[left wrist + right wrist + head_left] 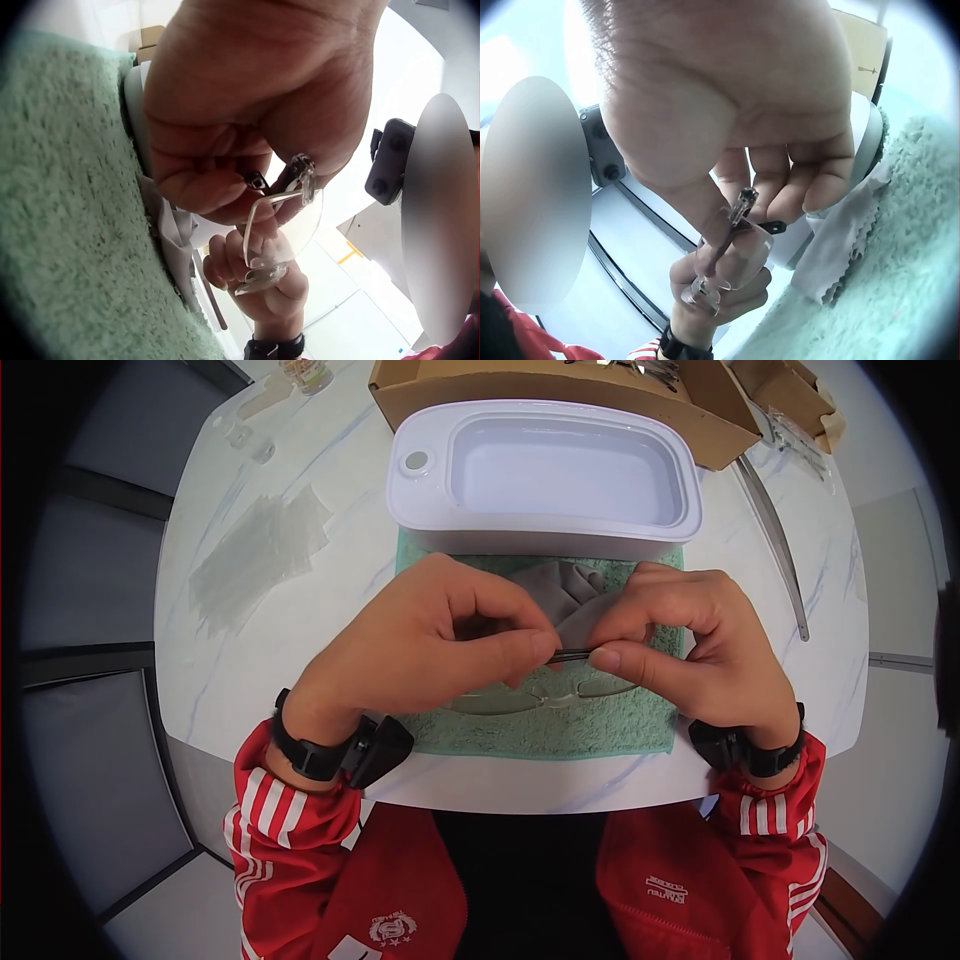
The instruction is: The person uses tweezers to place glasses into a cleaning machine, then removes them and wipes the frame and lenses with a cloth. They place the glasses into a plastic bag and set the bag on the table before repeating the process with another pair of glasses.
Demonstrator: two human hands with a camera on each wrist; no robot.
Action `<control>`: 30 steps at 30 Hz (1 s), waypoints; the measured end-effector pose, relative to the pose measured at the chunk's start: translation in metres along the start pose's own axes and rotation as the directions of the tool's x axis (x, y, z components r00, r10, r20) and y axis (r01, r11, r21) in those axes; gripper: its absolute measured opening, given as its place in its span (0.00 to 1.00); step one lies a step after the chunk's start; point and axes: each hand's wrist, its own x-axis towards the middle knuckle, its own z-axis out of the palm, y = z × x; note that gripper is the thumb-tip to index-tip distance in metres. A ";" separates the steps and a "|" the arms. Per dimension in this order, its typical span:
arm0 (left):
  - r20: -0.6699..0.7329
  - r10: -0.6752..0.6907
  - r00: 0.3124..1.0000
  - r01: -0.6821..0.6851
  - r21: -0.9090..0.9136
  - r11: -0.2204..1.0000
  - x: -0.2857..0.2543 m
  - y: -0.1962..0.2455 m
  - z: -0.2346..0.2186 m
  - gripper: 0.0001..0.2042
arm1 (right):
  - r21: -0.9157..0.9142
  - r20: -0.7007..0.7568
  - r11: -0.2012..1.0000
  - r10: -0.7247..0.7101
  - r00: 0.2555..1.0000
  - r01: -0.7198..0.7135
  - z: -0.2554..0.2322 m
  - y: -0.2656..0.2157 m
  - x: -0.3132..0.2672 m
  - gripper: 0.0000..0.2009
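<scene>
Both hands pinch the dark, thin temples of a pair of eyeglasses [557,701] between thumb and fingers. The left hand [430,635] holds from the left and the right hand [695,635] from the right, with their fingertips close together. The clear lenses hang toward the body, over a green towel [545,738]. In the left wrist view a clear lens [296,225] with a transparent nose pad shows below the left fingers. Behind the hands, a crumpled grey cloth [570,585] lies on the towel.
A white tub [545,543] with a recessed basin stands just beyond the towel. Behind it is an open cardboard box [480,398]. Clear plastic bags [255,560] and a small clear bottle [245,440] lie at left. A long curved strip [775,540] lies at right.
</scene>
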 end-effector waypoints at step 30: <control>0.012 0.061 0.998 -0.062 0.154 0.986 0.006 -0.006 0.001 0.06 | -0.074 0.041 0.996 -0.044 0.998 0.047 0.003 0.002 0.002 0.02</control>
